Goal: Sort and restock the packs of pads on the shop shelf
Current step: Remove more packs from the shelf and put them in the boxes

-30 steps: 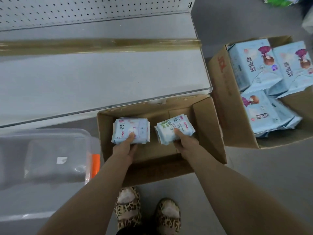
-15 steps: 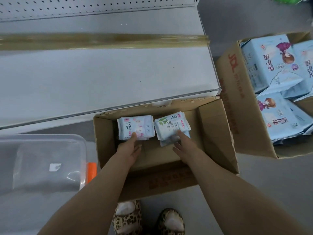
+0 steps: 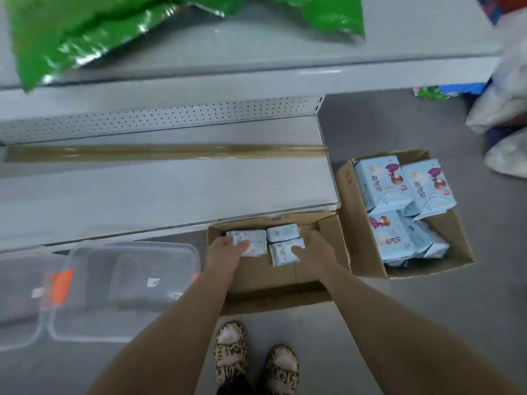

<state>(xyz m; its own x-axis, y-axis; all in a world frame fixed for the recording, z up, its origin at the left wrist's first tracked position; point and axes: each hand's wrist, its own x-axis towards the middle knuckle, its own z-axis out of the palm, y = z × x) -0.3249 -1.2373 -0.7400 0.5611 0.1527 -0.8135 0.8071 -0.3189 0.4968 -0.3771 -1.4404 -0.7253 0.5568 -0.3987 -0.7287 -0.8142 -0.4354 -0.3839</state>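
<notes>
box (image 3: 332,238): left hand (image 3: 225,250) grips left pack (image 3: 246,237), right hand (image 3: 316,249) grips right pack (image 3: 281,253).

Red "JDL" on right carton (image 3: 353,229)

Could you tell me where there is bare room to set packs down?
The lower shelf is bare from the brown strip to its front edge. The upper shelf is free right of the green bags. The small box is crowded: left hand and right hand grip small packs.
</notes>
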